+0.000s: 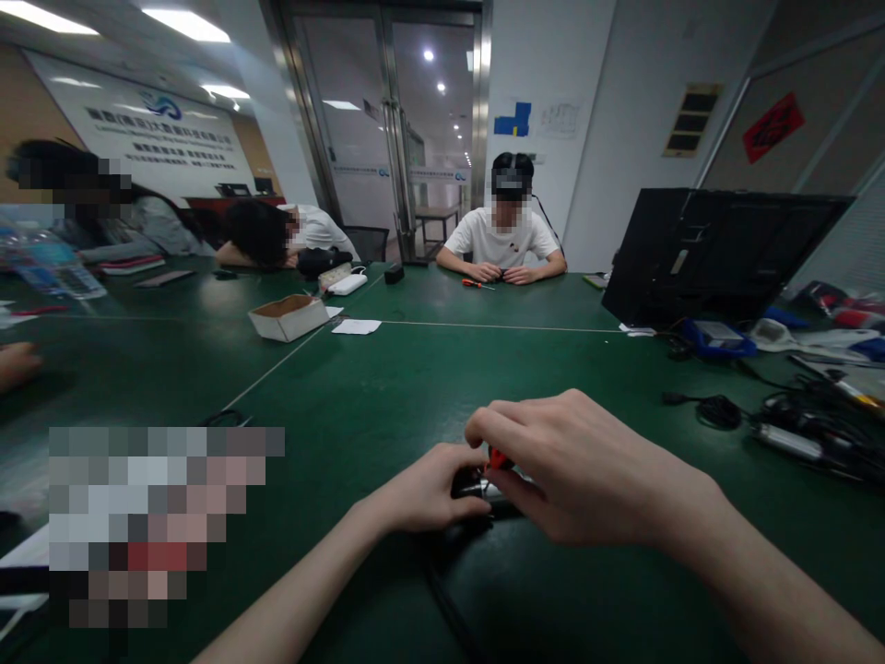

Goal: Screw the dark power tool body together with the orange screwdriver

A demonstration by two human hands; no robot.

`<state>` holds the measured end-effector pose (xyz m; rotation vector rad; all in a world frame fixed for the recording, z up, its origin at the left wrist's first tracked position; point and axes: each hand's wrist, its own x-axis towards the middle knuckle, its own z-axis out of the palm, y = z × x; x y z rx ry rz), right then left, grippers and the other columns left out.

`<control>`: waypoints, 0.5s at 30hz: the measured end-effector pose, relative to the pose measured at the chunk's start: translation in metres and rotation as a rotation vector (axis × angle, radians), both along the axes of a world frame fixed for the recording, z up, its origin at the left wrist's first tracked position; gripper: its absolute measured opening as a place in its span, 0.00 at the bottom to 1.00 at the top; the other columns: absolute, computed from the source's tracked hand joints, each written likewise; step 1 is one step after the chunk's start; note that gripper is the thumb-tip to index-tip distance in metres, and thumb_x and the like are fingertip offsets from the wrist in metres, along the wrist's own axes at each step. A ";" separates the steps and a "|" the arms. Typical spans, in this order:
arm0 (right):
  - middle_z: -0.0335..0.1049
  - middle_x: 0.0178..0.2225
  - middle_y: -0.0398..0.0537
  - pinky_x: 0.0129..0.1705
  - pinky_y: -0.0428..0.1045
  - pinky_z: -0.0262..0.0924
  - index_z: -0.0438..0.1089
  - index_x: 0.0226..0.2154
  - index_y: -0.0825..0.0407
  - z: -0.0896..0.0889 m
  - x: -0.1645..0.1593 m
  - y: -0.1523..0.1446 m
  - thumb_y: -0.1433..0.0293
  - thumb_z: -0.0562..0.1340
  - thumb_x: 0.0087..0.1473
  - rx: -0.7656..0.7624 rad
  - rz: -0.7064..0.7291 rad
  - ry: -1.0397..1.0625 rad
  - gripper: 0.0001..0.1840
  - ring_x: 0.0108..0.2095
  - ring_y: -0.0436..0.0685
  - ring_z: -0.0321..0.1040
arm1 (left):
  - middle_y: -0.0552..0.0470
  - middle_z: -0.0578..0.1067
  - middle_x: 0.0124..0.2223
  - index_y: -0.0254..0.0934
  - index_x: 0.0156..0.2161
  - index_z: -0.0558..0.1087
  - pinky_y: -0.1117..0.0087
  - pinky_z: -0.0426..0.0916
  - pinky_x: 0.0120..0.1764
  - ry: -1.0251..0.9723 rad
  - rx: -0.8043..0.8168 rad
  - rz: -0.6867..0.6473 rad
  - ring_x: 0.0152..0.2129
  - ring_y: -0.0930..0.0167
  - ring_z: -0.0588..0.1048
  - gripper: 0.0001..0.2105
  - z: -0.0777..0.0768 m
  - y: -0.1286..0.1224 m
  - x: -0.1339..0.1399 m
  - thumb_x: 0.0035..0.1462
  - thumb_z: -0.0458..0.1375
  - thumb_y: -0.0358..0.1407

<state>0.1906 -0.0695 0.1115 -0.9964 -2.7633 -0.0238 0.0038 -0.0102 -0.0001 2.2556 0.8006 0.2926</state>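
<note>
**Work under way, completion unclear**

Right hand [573,461]: fingertips pinched on orange-red handle [498,457], its tip hidden. Left hand [435,484]: thumb and fingers clamped about silver-and-black piece [492,492], just below right fingertips. Judged mid-work; steps done or left: cannot tell.

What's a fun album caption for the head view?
Left hand on a shiny object, right hand gripping a red piece, green table below.

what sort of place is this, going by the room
Probably an office meeting room, used here as a shared workspace: there is a wall sign with a logo, glass double doors and a large green table.
</note>
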 end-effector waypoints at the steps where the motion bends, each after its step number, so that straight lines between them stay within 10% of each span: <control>1: 0.66 0.31 0.41 0.24 0.45 0.41 0.59 0.39 0.51 -0.001 0.000 0.000 0.71 0.55 0.56 0.027 -0.003 -0.005 0.06 0.24 0.48 0.57 | 0.50 0.74 0.42 0.37 0.42 0.71 0.67 0.66 0.38 0.014 -0.017 -0.004 0.36 0.65 0.72 0.12 0.001 0.001 0.000 0.53 0.60 0.38; 15: 0.66 0.34 0.41 0.25 0.45 0.45 0.59 0.39 0.51 0.001 0.003 -0.001 0.72 0.56 0.54 -0.084 0.002 0.027 0.08 0.27 0.48 0.59 | 0.52 0.74 0.42 0.37 0.41 0.73 0.69 0.64 0.43 -0.024 -0.115 -0.088 0.39 0.65 0.71 0.08 0.000 0.007 -0.005 0.57 0.57 0.37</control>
